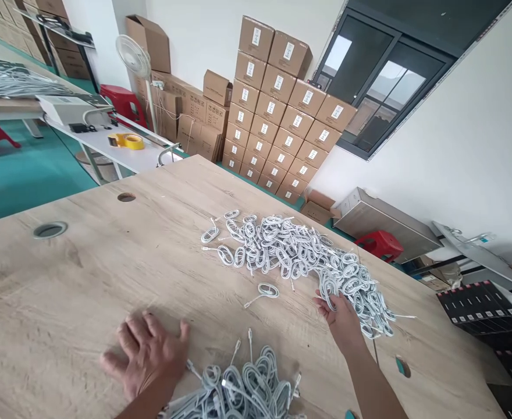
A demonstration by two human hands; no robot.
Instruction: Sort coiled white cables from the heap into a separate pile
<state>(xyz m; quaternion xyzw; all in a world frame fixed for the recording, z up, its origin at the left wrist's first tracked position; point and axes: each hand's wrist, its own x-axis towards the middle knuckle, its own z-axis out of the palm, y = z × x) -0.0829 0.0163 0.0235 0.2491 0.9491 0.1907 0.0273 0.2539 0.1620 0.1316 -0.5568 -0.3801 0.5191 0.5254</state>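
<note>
Place: small packing workshop, with coiled white cables (282, 250) lying heaped across a wood-laminate workbench (85, 291)
Stock: sealed brown cartons (273, 110) standing stacked in tall columns against the wall
Fittings: yellow packing tape dispenser (125, 141) sitting on a white side table (138, 160); pedestal fan (136, 58) standing nearby; red plastic stools (123, 102) resting on the teal floor (24, 180)

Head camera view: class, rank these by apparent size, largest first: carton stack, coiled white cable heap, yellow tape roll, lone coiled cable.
1. Carton stack
2. Coiled white cable heap
3. Yellow tape roll and lone coiled cable: they look alike, and the cable lies nearer the camera, so unranked.
</note>
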